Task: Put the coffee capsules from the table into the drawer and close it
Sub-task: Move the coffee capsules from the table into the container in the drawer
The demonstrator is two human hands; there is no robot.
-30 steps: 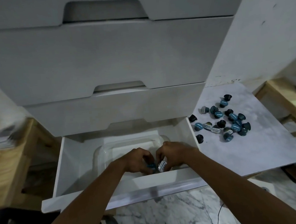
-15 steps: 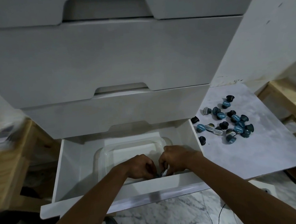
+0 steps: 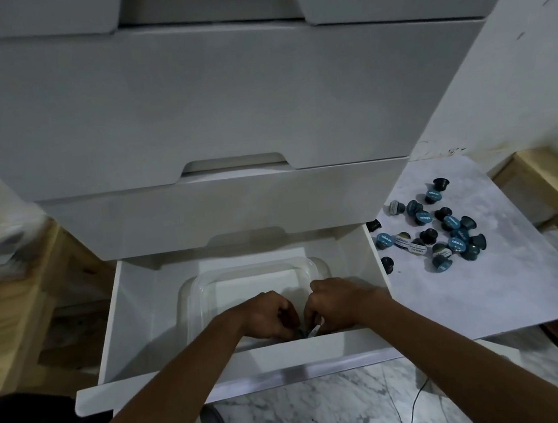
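Observation:
The bottom white drawer [image 3: 137,315] is pulled open with a clear plastic container [image 3: 253,276] inside it. Both my hands are down in the container's near end. My left hand [image 3: 268,316] and my right hand [image 3: 339,305] are curled side by side, each closed around coffee capsules [image 3: 306,333], of which only a blue and a white edge peek out above the drawer front. Several more blue and black capsules [image 3: 434,229] lie scattered on the marble table [image 3: 505,277] to the right of the drawer.
Closed white drawers [image 3: 190,100] rise above the open one. A wooden shelf [image 3: 12,308] stands at the left and a wooden frame [image 3: 550,189] at the right. Below is marble floor [image 3: 309,411] with a thin cable and my sandalled feet.
My hands have sunk lower into the container, so the capsules they hold are now mostly hidden behind the drawer front. The capsules on the table have not moved.

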